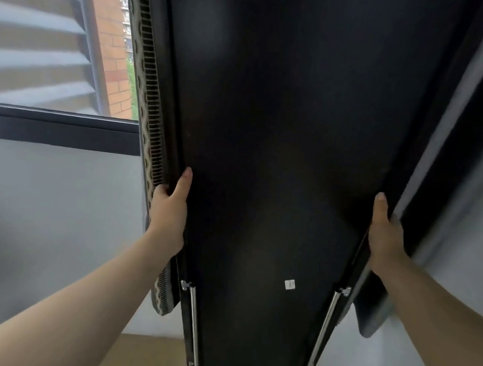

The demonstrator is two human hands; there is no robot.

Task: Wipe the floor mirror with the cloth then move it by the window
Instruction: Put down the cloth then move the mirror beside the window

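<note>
The floor mirror (pixel 284 128) fills the middle of the head view with its dark back panel facing me; the glass side is hidden. Its ornate patterned frame edge (pixel 148 85) shows along the left. My left hand (pixel 171 211) grips the left edge, thumb on the back panel. My right hand (pixel 382 234) grips the right edge the same way. Two metal stand struts (pixel 192 325) hang near the bottom, and a small white sticker (pixel 289 284) sits on the panel. No cloth is in view.
A window (pixel 55 47) with a dark sill (pixel 57 126) is at the upper left, showing louvres and a brick building outside. White wall (pixel 40 207) lies below it and at the right. A strip of wooden floor (pixel 147 356) shows at the bottom.
</note>
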